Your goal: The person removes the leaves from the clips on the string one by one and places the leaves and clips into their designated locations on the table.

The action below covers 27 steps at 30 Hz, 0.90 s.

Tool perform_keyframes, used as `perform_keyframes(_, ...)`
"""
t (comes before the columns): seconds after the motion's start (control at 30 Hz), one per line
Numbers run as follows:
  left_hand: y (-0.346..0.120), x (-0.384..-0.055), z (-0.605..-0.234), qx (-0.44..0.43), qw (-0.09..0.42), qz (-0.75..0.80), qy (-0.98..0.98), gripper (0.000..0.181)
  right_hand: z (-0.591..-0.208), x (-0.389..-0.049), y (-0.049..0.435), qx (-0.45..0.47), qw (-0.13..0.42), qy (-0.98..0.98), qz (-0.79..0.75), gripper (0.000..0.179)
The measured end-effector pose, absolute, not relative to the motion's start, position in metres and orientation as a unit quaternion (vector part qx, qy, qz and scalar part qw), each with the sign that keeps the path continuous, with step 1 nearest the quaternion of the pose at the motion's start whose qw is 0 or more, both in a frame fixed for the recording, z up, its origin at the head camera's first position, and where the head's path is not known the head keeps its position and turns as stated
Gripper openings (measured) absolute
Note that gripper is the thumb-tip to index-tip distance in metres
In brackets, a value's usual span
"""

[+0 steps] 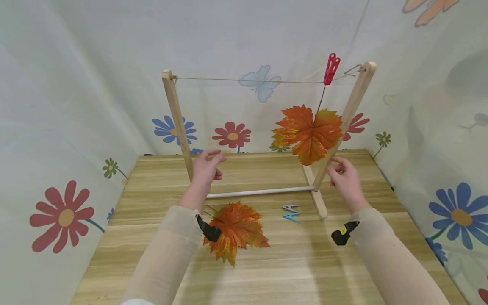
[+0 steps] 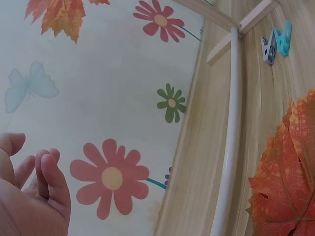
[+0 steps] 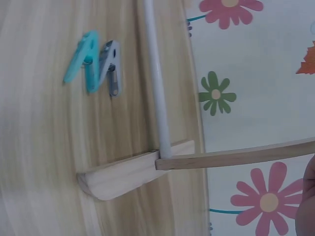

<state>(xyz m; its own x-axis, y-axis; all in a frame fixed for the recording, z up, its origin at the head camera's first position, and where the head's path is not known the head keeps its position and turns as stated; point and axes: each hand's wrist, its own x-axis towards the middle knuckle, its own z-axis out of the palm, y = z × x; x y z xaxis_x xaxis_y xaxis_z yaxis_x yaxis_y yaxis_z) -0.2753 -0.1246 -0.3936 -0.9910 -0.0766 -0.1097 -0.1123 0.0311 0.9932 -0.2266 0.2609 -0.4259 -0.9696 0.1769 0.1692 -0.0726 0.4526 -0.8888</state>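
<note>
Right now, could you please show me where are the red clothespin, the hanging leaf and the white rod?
Red clothespin (image 1: 329, 74), head view: middle of its body.
Hanging leaf (image 1: 313, 132), head view: centre of its blade.
White rod (image 1: 263, 192), head view: middle of its length.

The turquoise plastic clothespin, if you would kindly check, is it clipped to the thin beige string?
No, the turquoise plastic clothespin lies on the wood-grained tabletop, beside a grey plastic clothespin.
</note>
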Motion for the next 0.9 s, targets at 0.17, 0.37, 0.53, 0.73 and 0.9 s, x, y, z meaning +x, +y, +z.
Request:
perform_keyframes(0.17,-0.121,-0.274,-0.394,-0.063,0.009,0.693,0.718,0.037,-0.419,-0.227,0.262,-0.034,0.126,-0.843,0.522,0.047)
perform_keyframes(0.37,-0.119,-0.275,-0.389,-0.054,0.008,0.690,0.722,0.041,-0.412,-0.224,0.263,-0.039,0.132,-0.837,0.529,0.045)
perform_keyframes(0.53,-0.118,-0.275,-0.381,-0.037,0.014,0.683,0.730,0.044,-0.404,-0.225,0.263,-0.030,0.152,-0.829,0.538,0.044)
perform_keyframes(0.73,-0.119,-0.276,-0.372,-0.017,-0.002,0.672,0.741,0.043,-0.397,-0.225,0.264,-0.031,0.158,-0.824,0.544,0.044)
perform_keyframes(0.9,-0.123,-0.276,-0.370,-0.013,-0.008,0.657,0.754,0.040,-0.395,-0.225,0.264,-0.035,0.158,-0.823,0.544,0.044)
